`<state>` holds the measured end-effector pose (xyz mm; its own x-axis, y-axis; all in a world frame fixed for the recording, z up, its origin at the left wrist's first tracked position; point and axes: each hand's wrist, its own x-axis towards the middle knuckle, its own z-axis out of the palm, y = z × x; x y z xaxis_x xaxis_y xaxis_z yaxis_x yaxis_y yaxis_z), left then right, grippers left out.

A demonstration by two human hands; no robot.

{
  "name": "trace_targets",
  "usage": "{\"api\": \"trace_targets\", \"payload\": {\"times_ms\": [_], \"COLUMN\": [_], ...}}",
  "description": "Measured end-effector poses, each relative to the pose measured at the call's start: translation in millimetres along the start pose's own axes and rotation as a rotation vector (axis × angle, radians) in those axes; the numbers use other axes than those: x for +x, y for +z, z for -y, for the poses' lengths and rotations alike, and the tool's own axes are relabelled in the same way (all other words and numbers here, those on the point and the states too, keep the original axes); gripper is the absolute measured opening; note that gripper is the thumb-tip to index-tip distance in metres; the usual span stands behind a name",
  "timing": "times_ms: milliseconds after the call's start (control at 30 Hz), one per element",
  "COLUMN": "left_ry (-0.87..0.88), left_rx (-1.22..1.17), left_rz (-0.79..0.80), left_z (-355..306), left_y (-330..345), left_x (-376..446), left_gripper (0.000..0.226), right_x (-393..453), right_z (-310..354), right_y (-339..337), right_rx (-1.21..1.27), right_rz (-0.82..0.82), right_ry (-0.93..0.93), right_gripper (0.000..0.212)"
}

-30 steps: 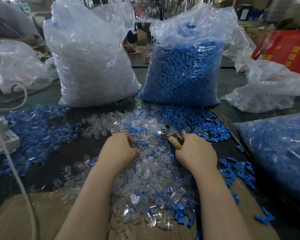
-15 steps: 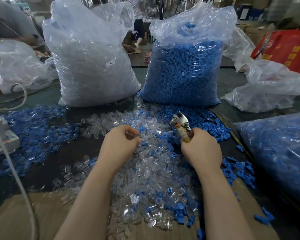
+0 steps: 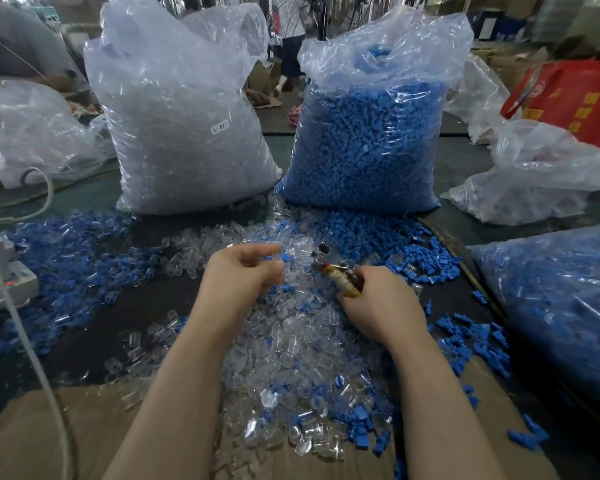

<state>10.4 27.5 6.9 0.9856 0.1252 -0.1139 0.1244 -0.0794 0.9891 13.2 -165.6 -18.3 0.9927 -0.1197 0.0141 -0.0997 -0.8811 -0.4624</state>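
Head view: the right grip (image 3: 381, 306), a bare hand, is clenched round the taped handles of a small pair of cutters (image 3: 342, 282), whose dark metal head points away toward the far edge of the counter (image 3: 146, 299). The left grip (image 3: 243, 277) hovers just beside that head, fingers half curled. A blue speck shows at its fingertips, but I cannot tell whether it pinches a piece or holds nothing.

Both are above the heap of clear plastic caps (image 3: 291, 341), which runs from mid-counter to the near edge and spills onto a cardboard sheet (image 3: 66, 427). Loose blue pieces (image 3: 378, 233) are mixed in and spread toward the left and right edges. At the far edge stand a bag of clear caps (image 3: 181, 133) and a bag of blue pieces (image 3: 364, 140); another blue-filled bag (image 3: 551, 289) lies along the right edge.

The caps look tiny, light, stiff and smooth, so they are likely slippery and quick to scatter. One is best pinched across its sides between thumb and forefinger, leaving free the end meant for the cutters. The cutters are probably steadiest when held low on the taped handles.
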Motion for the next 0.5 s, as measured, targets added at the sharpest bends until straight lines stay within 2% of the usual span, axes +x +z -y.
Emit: {"api": "trace_targets", "payload": {"times_ms": [167,333,500], "left_ry": [-0.012,-0.01,-0.003], "left_rx": [-0.083,-0.179,-0.211], "left_rz": [-0.032,-0.014,-0.006], "left_z": [-5.2,-8.8,-9.6], "left_y": [5.0,15.8,25.7], "left_x": [-1.4,-4.9,-9.3], "left_gripper": [0.016,0.012,0.013], "right_x": [1.3,1.3,-0.6], "right_z": [-0.5,1.8,4.4], "right_y": [-3.3,-6.7,-6.9], "right_rx": [0.176,0.533,0.687], "right_rz": [-0.077,-0.147,-0.164], "right_ry": [-0.008,-0.075,-0.14], "right_gripper": [0.024,0.018,0.015]}}
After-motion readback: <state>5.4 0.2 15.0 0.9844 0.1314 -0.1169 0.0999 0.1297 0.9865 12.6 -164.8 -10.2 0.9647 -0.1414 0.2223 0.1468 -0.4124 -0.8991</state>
